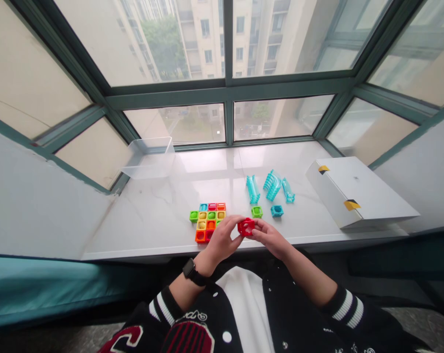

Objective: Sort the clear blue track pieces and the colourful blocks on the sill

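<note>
Both my hands hold a small red plastic cube block (246, 227) above the front edge of the white windowsill (163, 215). My left hand (224, 239) pinches its left side, and my right hand (269, 236) grips its right side. Just left of my hands lies a flat cluster of joined coloured blocks (208, 220) in red, orange, yellow, green and blue. A loose green block (257, 212) and a teal block (277, 211) lie just beyond my hands. Three translucent teal ribbed track pieces (269, 187) lie farther back.
A clear plastic tub (150, 157) stands at the back left of the sill by the window. A white cardboard box (357, 191) with yellow tape lies at the right. Window frames enclose the sill on three sides.
</note>
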Demonstrator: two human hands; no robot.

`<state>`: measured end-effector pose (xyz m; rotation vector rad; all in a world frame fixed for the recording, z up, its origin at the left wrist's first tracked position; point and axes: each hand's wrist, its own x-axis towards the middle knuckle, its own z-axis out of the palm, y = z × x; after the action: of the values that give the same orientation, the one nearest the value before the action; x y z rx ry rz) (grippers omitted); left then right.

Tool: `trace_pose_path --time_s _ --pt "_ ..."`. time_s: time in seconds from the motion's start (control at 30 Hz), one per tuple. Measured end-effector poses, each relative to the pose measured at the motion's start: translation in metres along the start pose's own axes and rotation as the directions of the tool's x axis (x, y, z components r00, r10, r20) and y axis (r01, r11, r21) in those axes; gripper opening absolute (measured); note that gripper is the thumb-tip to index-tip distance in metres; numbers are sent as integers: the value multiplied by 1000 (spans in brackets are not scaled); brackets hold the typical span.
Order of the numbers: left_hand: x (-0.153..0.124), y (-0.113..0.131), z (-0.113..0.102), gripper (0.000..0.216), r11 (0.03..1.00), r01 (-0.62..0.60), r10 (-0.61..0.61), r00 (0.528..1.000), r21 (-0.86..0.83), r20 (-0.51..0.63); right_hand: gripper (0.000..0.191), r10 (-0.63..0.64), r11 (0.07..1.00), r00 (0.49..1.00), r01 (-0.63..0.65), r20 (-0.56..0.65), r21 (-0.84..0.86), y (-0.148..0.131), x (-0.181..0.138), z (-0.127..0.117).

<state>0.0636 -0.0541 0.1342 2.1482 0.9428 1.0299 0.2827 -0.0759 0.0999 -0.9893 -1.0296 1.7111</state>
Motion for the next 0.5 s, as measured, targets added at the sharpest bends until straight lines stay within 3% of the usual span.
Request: trace_pose_path --time_s 0.23,0.5 --pt "0 -2 6 41 993 112 -112 994 -29 -17 69 -139 965 988 119 -71 -235 -3 -5 3" --pt "0 -6 18 44 993 117 -117 993 -16 -7 69 -259 877 961 192 -98 -440 -1 -4 5"
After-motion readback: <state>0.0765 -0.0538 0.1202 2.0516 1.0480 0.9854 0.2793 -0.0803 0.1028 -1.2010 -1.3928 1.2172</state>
